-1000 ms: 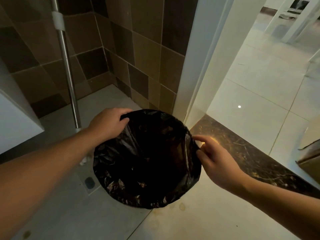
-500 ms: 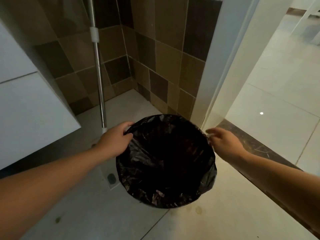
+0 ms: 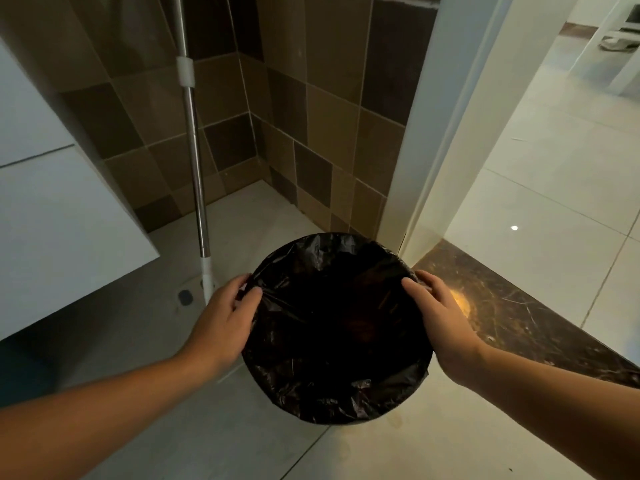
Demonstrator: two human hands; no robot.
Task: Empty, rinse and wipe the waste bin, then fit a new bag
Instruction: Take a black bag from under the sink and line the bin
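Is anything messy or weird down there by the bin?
A little. There are faint brownish stains on the floor tile just in front of the bin, and the black bag is crinkled and bunched unevenly around the rim where the left hand and right hand hold it. Nothing looks spilled or broken.

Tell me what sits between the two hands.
In the head view, the black bag lining the bin fills the stretch; left hand and right hand grip its opposite edges.
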